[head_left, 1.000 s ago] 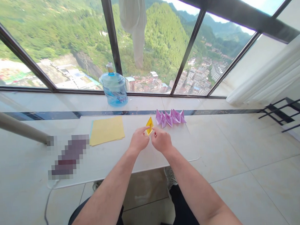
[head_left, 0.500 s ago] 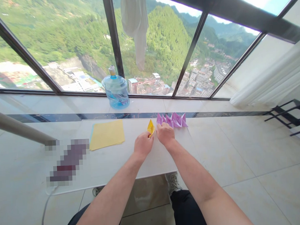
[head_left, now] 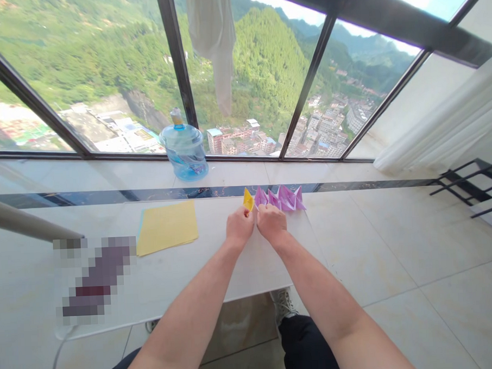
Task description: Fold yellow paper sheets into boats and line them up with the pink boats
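Pinched in my left hand (head_left: 240,226) is a small folded yellow paper shape (head_left: 248,199) with a pointed tip, standing at the left end of a purple row. That row is made of several folded purple paper shapes (head_left: 289,198) with sharp peaks, set side by side on the white table (head_left: 185,285). My right hand (head_left: 272,222) is closed at the near side of the row's left end, fingers curled against the purple paper. Its fingertips are partly hidden, as is the lower part of the yellow shape. The two hands are almost touching.
Flat yellow sheets (head_left: 168,227) lie stacked on the table to the left, with a blue edge showing beneath. A pixelated object (head_left: 101,280) with a cable sits farther left. A large blue water bottle (head_left: 184,146) stands on the ledge by the windows.
My left hand has brought the yellow paper shape right and forward, up against the purple row. My right hand stays at the row's left end. The view has shifted slightly.
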The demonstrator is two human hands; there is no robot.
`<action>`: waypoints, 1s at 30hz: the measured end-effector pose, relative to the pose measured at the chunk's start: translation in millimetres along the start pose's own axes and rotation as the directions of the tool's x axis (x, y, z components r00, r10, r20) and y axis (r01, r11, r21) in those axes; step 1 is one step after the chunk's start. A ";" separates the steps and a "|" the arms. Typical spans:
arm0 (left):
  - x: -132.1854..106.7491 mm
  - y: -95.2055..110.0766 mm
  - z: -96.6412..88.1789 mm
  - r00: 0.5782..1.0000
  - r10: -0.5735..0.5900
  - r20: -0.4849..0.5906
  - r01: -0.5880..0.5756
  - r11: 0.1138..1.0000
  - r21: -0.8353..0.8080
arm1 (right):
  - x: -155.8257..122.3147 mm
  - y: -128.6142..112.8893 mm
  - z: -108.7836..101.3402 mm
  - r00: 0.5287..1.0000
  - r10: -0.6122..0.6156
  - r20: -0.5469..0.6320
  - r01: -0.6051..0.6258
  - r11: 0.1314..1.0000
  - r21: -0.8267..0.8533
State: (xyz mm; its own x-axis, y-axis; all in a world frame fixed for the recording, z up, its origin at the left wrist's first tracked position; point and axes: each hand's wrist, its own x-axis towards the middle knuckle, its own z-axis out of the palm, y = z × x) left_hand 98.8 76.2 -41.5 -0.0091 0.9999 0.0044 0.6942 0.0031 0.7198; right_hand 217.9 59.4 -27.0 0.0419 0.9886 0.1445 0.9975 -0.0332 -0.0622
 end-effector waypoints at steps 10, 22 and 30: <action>-5.9 1.1 4.6 0.950 0.259 -0.175 -0.216 0.948 0.233 | -1.4 -0.6 -2.4 1.000 -0.012 -0.002 0.012 1.000 0.017; -3.4 9.2 8.9 0.916 0.398 0.044 -0.391 0.865 0.314 | -23.5 14.2 -1.4 0.994 0.039 -0.098 -0.029 0.994 0.104; -4.0 11.2 17.6 0.896 0.438 0.071 -0.439 0.851 0.289 | -29.6 22.4 3.7 0.995 0.089 -0.041 -0.084 0.992 0.098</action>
State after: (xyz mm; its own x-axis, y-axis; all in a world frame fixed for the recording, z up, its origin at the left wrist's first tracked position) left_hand 119.3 72.4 -45.6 0.3469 0.8981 0.2702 0.8028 -0.4333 0.4095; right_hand 238.8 30.0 -36.3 0.1324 0.9749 0.1788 0.9800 -0.1017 -0.1711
